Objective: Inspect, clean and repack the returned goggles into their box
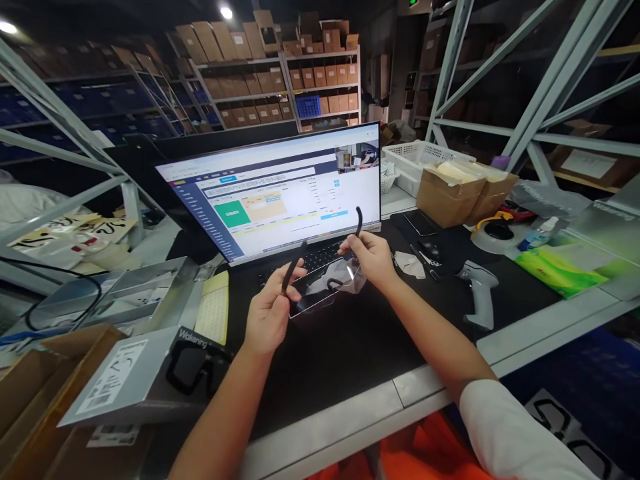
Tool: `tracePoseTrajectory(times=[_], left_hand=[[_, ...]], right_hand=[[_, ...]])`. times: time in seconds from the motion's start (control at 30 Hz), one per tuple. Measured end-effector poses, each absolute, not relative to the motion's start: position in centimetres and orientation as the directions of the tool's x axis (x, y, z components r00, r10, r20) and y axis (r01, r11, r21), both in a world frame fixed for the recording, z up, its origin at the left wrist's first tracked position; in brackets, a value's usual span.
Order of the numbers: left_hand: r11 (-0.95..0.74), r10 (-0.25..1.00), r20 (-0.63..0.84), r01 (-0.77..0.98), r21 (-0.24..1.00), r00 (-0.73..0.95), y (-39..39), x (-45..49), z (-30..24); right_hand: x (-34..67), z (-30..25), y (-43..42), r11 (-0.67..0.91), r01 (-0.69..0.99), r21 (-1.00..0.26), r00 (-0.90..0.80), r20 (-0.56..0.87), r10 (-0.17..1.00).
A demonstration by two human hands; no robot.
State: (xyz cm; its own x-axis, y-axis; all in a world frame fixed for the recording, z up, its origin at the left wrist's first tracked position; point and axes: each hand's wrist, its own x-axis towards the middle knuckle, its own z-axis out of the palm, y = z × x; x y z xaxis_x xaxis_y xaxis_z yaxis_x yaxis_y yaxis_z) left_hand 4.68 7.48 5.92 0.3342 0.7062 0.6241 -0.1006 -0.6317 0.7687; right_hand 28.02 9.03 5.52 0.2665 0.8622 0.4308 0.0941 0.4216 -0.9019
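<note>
A pair of glasses [327, 303] with a clear lens and black temple arms is held up in front of the screen. My left hand [270, 313] is closed with its fingers around the left temple arm. My right hand [370, 259] pinches the other temple arm, whose curved black tip sticks up past the fingers. Behind the lens lies some crumpled clear plastic [353, 275], and I cannot tell whether it touches the glasses. Beyond the hands is a keyboard [325, 255] below a lit screen [280, 193].
On the right lie a handheld barcode scanner [479, 293], a mouse [429, 249], a tape dispenser [495, 233], a green packet [557, 270] and cardboard boxes [445, 197]. A grey box [145, 380] with printed glasses stands at left, near a yellow pad [213, 308] and open cardboard box [30, 400].
</note>
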Motion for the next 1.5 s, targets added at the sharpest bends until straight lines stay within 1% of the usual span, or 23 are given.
tracePoseTrajectory(times=[0.1,0.17,0.23,0.3,0.37,0.43,0.5,0.53,0.57,0.6,0.63,0.67,0.7,0.77,0.87,0.93,1.03,1.13,1.2,1.27,1.4,1.5], left_hand=[[-0.676,0.707,0.658,-0.025,0.737,0.259,7.3,6.0,4.9],[-0.715,0.682,0.672,0.069,0.696,0.289,7.6,6.8,3.9],[-0.707,0.69,0.641,0.126,0.696,0.336,7.9,7.4,2.9],[-0.659,0.727,0.598,0.1,0.745,0.338,8.1,7.7,2.2],[-0.622,0.749,0.594,0.0,0.783,0.293,8.3,7.8,1.9],[-0.605,0.76,0.61,-0.099,0.79,0.224,8.5,7.6,2.1],[-0.602,0.768,0.623,-0.162,0.782,0.15,8.7,7.1,2.8],[-0.607,0.768,0.629,-0.177,0.775,0.12,8.9,6.8,3.3],[-0.622,0.761,0.642,-0.177,0.762,0.091,9.1,6.5,3.9],[-0.646,0.747,0.661,-0.158,0.747,0.068,9.2,6.0,4.5],[-0.675,0.727,0.684,-0.125,0.727,0.052,9.4,5.6,5.1],[-0.706,0.703,0.71,-0.082,0.704,0.039,9.5,5.1,5.6],[-0.733,0.679,0.733,-0.031,0.68,0.032,9.6,4.6,6.0],[-0.765,0.643,0.764,0.071,0.64,0.049,9.7,3.7,6.7],[-0.789,0.605,0.79,0.216,0.575,0.105,9.6,2.8,7.1],[-0.792,0.577,0.811,0.307,0.527,0.098,9.3,2.5,7.3],[-0.766,0.546,0.835,0.448,0.461,0.075,8.7,2.2,7.9],[-0.784,0.46,0.879,0.523,0.334,0.128,8.2,1.9,8.7],[-0.806,0.402,0.896,0.537,0.248,0.19,8.1,1.8,9.1],[-0.81,0.39,0.883,0.553,0.195,0.26,8.1,1.8,9.3],[-0.8,0.405,0.845,0.583,0.141,0.351,8.2,2.1,9.3],[-0.794,0.416,0.834,0.592,0.139,0.363,8.1,2.2,9.2]], right_hand=[[27.2,5.3,8.9,0.414,0.04,-0.909,0.365,0.399,0.841],[26.3,5.0,8.9,0.409,-0.013,-0.912,0.415,0.368,0.832],[25.1,4.7,8.7,0.388,-0.088,-0.917,0.435,0.315,0.844],[23.5,4.3,8.2,0.364,-0.141,-0.921,0.429,0.274,0.86],[22.1,4.0,7.7,0.357,-0.146,-0.922,0.414,0.271,0.869],[21.5,3.8,7.6,0.394,-0.104,-0.913,0.359,0.335,0.871],[22.5,3.6,8.3,0.478,-0.012,-0.878,0.304,0.452,0.838],[23.6,3.6,9.0,0.5,0.075,-0.863,0.303,0.497,0.813],[25.2,3.6,9.8,0.473,0.199,-0.858,0.315,0.513,0.799],[27.1,3.6,10.6,0.387,0.342,-0.856,0.346,0.498,0.795],[29.2,3.6,11.5,0.202,0.498,-0.843,0.4,0.43,0.809],[31.4,3.5,12.2,-0.026,0.636,-0.771,0.419,0.318,0.851],[33.6,3.3,12.7,-0.118,0.666,-0.736,0.431,0.251,0.867],[37.3,2.3,13.0,-0.253,0.698,-0.669,0.451,0.136,0.882],[40.7,-0.4,12.5,-0.391,0.723,-0.57,0.472,-0.006,0.882],[41.6,-2.4,12.1,-0.442,0.734,-0.516,0.476,-0.074,0.876],[41.9,-4.5,12.3,-0.458,0.745,-0.485,0.467,-0.111,0.877],[42.0,-5.0,13.0,-0.437,0.738,-0.514,0.467,-0.079,0.881],[42.5,-4.4,13.4,-0.412,0.72,-0.559,0.482,-0.026,0.876],[43.2,-3.1,13.6,-0.374,0.691,-0.618,0.51,0.05,0.859],[44.8,0.2,13.7,-0.259,0.612,-0.748,0.584,0.206,0.785],[45.2,2.2,13.7,-0.162,0.516,-0.841,0.603,0.223,0.766]])
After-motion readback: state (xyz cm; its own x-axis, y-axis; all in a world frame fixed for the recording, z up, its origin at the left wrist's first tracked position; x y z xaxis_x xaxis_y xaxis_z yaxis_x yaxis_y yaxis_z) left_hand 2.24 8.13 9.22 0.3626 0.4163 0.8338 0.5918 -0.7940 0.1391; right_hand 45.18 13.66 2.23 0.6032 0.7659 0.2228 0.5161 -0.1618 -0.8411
